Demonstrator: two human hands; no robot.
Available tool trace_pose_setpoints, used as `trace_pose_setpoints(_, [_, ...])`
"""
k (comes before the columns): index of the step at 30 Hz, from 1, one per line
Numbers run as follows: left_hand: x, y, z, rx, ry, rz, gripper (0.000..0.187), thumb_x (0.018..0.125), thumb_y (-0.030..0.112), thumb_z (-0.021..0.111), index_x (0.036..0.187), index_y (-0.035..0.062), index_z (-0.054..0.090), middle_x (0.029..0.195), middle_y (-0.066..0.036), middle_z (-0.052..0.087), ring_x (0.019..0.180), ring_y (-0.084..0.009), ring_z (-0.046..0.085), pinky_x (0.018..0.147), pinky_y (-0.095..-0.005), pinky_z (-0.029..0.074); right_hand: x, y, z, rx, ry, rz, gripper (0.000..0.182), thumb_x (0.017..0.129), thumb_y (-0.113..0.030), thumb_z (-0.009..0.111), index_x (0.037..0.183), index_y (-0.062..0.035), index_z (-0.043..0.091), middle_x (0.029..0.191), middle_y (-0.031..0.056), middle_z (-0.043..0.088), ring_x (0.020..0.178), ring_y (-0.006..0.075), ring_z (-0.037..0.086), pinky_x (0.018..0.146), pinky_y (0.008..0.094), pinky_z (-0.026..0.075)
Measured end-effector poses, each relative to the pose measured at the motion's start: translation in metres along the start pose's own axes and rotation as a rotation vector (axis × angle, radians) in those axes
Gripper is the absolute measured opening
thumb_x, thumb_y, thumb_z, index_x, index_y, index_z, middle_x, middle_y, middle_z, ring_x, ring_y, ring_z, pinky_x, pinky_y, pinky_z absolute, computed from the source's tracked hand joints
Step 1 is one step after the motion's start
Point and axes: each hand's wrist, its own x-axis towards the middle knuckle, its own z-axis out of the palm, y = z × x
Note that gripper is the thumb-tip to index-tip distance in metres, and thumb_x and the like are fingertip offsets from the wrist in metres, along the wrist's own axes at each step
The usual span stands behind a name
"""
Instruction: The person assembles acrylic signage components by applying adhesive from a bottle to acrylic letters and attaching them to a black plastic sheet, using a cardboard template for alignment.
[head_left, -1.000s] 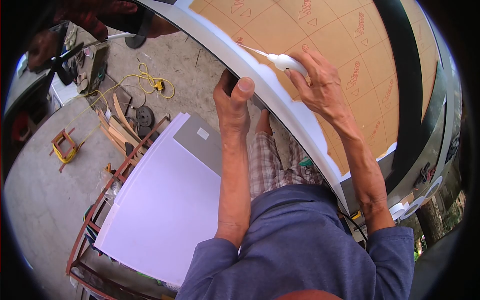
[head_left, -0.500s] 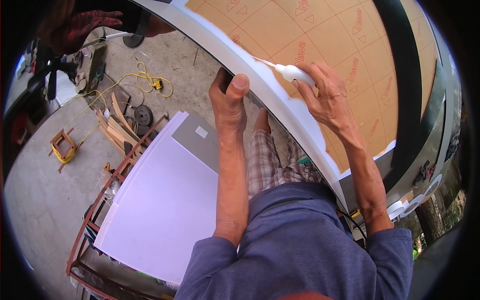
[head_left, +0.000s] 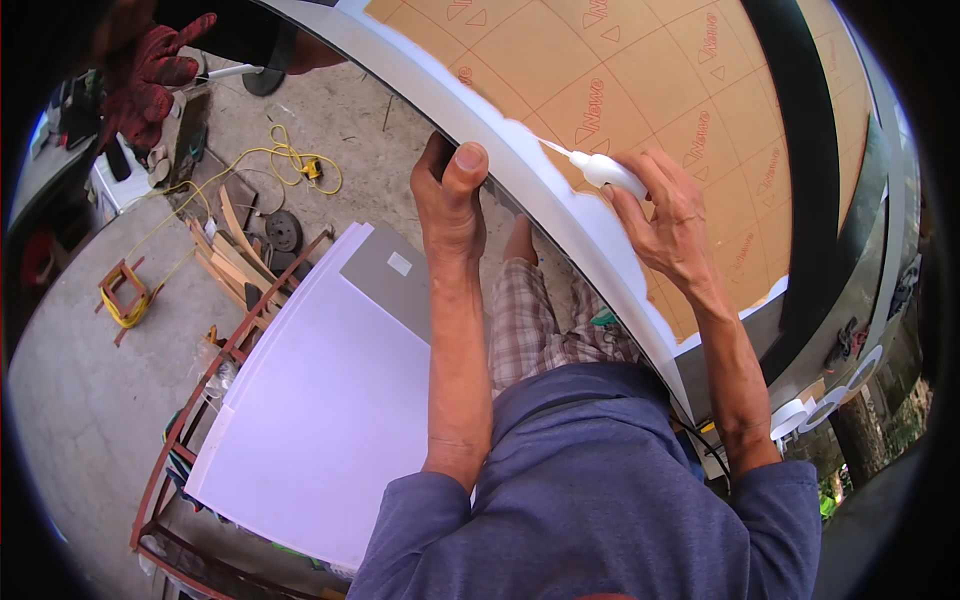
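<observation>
Above brown sheeting, the right hand grips 1 bottle; left hand clamps panel.

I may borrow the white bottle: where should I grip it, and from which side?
Likely best: pinch the bottle by its rounded body from the rear, as the right hand does; the slender nozzle offers little to hold and points away.

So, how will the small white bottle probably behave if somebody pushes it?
The white bottle would likely roll, as its body looks rounded. It is probably light: the right hand holds it between fingers and thumb. Its thin nozzle may bend.
</observation>
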Motion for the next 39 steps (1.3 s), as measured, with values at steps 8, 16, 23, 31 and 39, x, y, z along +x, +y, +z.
trace_pose_setpoints(8, [0.001,0.001,0.0,-0.019,-0.016,0.025,0.095,0.07,0.063,0.079,0.121,-0.0132,0.057,0.112,-0.017,0.062,0.107,-0.0241,0.059,0.096,-0.0363,0.044,-0.012,-0.006,-0.02,0.077,0.049,0.19,0.027,0.087,-0.01,0.074,0.112,-0.0008,0.066,0.095,0.012,0.066,0.087,0.0226,0.063,0.074,0.0338,0.049])
trace_pose_setpoints(16, [0.001,-0.002,-0.003,-0.033,-0.018,0.011,0.082,0.071,0.058,0.08,0.115,-0.0089,0.062,0.105,-0.013,0.065,0.098,-0.0211,0.06,0.091,-0.0329,0.045,0.014,0.074,-0.008,0.825,0.37,0.252,0.038,0.096,-0.01,0.07,0.129,0.0027,0.055,0.118,0.0091,0.065,0.11,0.0146,0.063,0.1,0.0283,0.049])
trace_pose_setpoints(23, [-0.002,0.003,-0.005,0.021,-0.025,0.021,0.088,0.067,0.06,0.08,0.12,-0.0079,0.064,0.109,-0.016,0.069,0.106,-0.0238,0.063,0.097,-0.0341,0.046,0.029,0.127,0.012,0.449,0.517,0.156,0.035,0.094,-0.016,0.074,0.123,0.0002,0.063,0.11,0.0053,0.064,0.099,0.0125,0.061,0.089,0.0275,0.049])
trace_pose_setpoints(31, [-0.004,0.016,-0.007,0.011,-0.069,0.075,0.097,0.068,0.061,0.08,0.126,-0.0138,0.059,0.114,-0.022,0.066,0.107,-0.0281,0.063,0.097,-0.0362,0.047,0.005,0.12,0.001,0.284,0.559,0.118,0.032,0.098,-0.018,0.07,0.123,0.0002,0.063,0.107,0.0044,0.064,0.098,0.0142,0.06,0.088,0.0277,0.049])
trace_pose_setpoints(39, [-0.002,0.006,-0.009,-0.013,-0.051,0.136,0.071,0.075,0.053,0.081,0.114,-0.0043,0.069,0.11,-0.016,0.073,0.104,-0.0204,0.067,0.094,-0.0328,0.05,-0.032,-0.03,-0.009,0.304,0.109,0.131,0.031,0.103,-0.024,0.059,0.119,0.0011,0.067,0.104,0.01,0.07,0.092,0.0185,0.066,0.079,0.0309,0.052])
